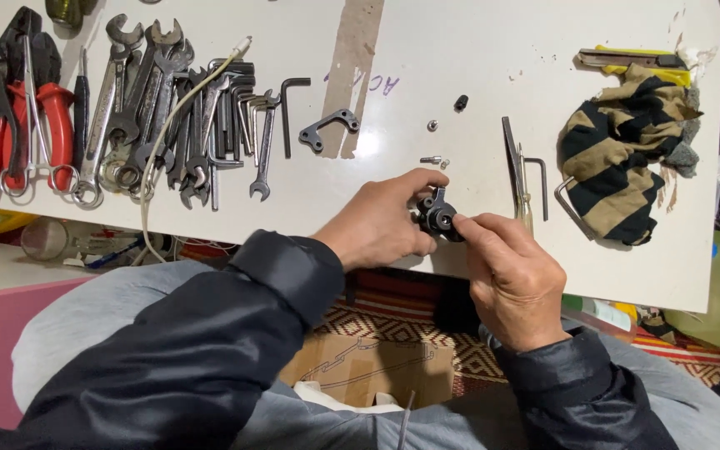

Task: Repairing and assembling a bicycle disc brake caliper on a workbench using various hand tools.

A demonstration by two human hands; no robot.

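I am gripping a small black metal part (438, 215) with my left hand (381, 225) at the near edge of the white table (460, 50), while my right hand (510, 271) is pinching its front with thumb and forefinger, beside 2 loose screws (432, 159).

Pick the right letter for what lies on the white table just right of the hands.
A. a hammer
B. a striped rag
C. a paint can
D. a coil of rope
B: a tan-and-black striped rag lies crumpled on the table to the right of both hands, the left hand and right hand, which together hold a small black part; Allen keys lie between.
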